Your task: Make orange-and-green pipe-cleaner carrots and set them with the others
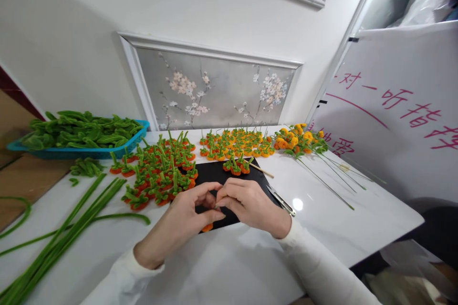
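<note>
Over the black mat (236, 216), my left hand (189, 209) and my right hand (246, 202) meet at the fingertips. Both are closed in a pinch; whatever lies between the fingers is too small or hidden to make out. An orange fuzzy piece (207, 228) peeks out below my left thumb, and I cannot tell whether it is held or lies on the mat. Just beyond my fingers, several small orange pipe-cleaner pieces with green stems (236, 167) stand on the mat. Tweezers (282, 200) lie at the mat's right edge, with a thin wooden stick (261, 169) farther back.
Rows of orange-and-green pieces (161, 176) and yellow-orange ones (236, 143) cover the table's back. A blue basket (89, 151) of green fuzzy leaves stands back left. Long green pipe cleaners (67, 233) lie at left. Yellow flowers on long stems (296, 138) lie at right.
</note>
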Demonstrator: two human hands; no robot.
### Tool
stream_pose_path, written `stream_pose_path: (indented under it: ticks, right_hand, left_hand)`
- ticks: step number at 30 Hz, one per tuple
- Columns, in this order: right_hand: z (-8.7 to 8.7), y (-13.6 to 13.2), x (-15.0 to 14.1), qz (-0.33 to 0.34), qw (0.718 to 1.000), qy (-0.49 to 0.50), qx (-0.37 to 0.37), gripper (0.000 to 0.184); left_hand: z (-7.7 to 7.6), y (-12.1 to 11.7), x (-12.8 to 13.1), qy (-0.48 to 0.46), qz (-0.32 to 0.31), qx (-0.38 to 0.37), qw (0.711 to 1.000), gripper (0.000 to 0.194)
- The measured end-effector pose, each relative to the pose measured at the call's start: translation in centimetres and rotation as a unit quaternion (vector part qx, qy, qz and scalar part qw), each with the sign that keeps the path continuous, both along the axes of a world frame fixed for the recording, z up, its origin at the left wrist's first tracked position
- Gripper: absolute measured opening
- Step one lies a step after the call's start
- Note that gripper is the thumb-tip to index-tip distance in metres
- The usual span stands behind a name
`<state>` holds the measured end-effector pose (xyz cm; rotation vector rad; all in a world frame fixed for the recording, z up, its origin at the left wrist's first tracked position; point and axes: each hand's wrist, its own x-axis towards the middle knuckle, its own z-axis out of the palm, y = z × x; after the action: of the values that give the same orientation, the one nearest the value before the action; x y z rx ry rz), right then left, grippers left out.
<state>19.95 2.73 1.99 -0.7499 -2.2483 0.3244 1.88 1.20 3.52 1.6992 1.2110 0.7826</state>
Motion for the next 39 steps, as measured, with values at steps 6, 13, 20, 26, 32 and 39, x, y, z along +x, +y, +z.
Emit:
stream_pose_path:
  ticks: [6, 13, 20, 26, 32, 39]
  right_hand:
    - [-0.1, 0.1, 0.0, 0.024, 1.0, -0.009, -0.004, 0.016]
    - [-0.4, 0.4, 0.4, 0.029, 0.999, -0.02, 0.03, 0.017]
    - [-0.2, 0.3, 0.4, 0.043, 0.997, -0.016, 0.059, 0.022]
    - [-0.3, 0.3, 0.4, 0.04, 0.997, -0.011, 0.066, 0.019]
    - [-0.4, 0.3, 0.1, 0.036, 0.995, -0.035, 0.087, 0.019]
    - [-0.5, 0.4, 0.3, 0.046, 0.993, -0.046, 0.095, 0.017]
  left_hand:
    - [-0.4, -0.2, -0.2, -0.007, 0.024, -0.018, 1.0, 0.045]
    - [0.4, -0.4, -0.2, -0.055, 0.017, -0.088, 0.994, 0.055]
    - [0.5, 0.1, -1.0, -0.068, -0.057, -0.115, 0.989, 0.062]
    - [0.8, 0.4, -1.3, -0.078, -0.077, -0.122, 0.987, 0.063]
    - [0.0, 0.6, -0.8, -0.033, -0.037, -0.056, 0.997, 0.054]
    - [-0.1, 0.7, -1.5, -0.05, -0.063, -0.099, 0.992, 0.057]
